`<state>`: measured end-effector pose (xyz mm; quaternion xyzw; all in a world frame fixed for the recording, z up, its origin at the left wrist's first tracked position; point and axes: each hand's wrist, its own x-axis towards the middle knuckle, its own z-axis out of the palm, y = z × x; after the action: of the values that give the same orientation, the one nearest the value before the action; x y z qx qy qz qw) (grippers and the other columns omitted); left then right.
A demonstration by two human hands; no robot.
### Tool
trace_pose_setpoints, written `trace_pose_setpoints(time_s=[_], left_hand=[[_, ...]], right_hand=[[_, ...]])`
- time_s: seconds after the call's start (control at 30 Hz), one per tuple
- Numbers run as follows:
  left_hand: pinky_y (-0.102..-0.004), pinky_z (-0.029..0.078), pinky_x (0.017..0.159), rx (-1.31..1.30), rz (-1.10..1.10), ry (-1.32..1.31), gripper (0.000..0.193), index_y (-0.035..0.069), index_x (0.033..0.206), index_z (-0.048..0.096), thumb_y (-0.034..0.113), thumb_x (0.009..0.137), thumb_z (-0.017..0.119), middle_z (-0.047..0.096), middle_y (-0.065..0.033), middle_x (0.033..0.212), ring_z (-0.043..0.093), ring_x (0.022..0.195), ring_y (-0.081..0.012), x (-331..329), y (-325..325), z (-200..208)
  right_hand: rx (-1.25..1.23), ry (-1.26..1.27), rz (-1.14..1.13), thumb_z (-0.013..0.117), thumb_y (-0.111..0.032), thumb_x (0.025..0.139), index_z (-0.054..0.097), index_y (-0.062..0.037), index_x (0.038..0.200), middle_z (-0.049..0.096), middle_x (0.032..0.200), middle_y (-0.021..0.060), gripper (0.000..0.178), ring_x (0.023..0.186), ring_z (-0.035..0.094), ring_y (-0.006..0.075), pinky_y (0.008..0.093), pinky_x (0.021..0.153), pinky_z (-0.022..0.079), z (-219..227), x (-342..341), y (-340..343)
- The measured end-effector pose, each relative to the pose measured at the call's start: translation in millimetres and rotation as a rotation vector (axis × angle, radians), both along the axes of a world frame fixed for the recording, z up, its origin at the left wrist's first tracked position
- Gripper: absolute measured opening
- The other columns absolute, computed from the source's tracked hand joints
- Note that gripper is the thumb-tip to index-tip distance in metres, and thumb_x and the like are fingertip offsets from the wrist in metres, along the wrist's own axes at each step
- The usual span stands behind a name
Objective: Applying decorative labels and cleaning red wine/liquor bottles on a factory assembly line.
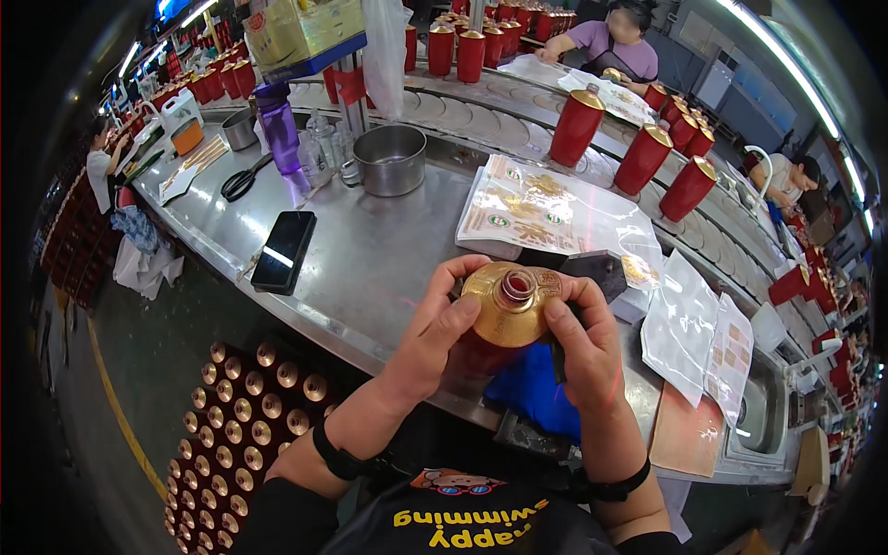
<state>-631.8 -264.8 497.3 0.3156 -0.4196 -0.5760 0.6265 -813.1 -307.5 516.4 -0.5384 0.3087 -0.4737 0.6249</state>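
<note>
In front of me, near the table's front edge, I hold a dark red bottle point(499, 319) with a gold shoulder and an uncapped neck. My left hand point(430, 333) wraps round its left side, thumb on the gold. From the other side my right hand point(589, 338) grips it, thumb and fingers at a small patterned patch point(550, 283) on the shoulder. A narrow dark piece shows beneath the right thumb; I cannot tell what it is. Under the bottle lies a blue cloth point(536, 393). Just beyond the right hand sits a dark block point(595, 273).
Decal sheets point(555, 208) lie beyond the bottle, more sheets point(680, 324) by the sink point(763, 402). A phone point(284, 252), scissors point(246, 178), metal pot point(390, 162) and purple bottle point(279, 129) stand left. Red bottles point(643, 159) line the conveyor; several stand lower left. Co-workers sit across.
</note>
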Motion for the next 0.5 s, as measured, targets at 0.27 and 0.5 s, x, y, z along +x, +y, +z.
trace_pose_setpoints(time_s=[0.27,0.5], left_hand=[[-0.0342,0.039,0.106,0.021,0.048,-0.01,0.056,0.001,0.137,0.038,0.036,0.096,0.054,0.053,-0.0114,0.13,0.052,0.121,-0.0182,-15,2,3],[-0.0346,0.04,0.105,0.046,0.055,0.0,0.055,0.002,0.136,0.039,0.035,0.095,0.054,0.053,-0.0116,0.128,0.052,0.121,-0.0182,-17,2,4]], right_hand=[[-0.151,0.096,0.011,0.063,-0.025,0.098,0.053,-0.0008,0.11,0.058,0.123,0.0103,0.028,0.111,0.051,0.0156,0.0313,0.1,0.04,-5,-8,2],[-0.217,0.211,-0.007,0.07,-0.026,0.093,0.051,-0.0013,0.109,0.061,0.122,0.014,0.035,0.113,0.053,0.0187,0.0353,0.103,0.039,-8,-7,-1]])
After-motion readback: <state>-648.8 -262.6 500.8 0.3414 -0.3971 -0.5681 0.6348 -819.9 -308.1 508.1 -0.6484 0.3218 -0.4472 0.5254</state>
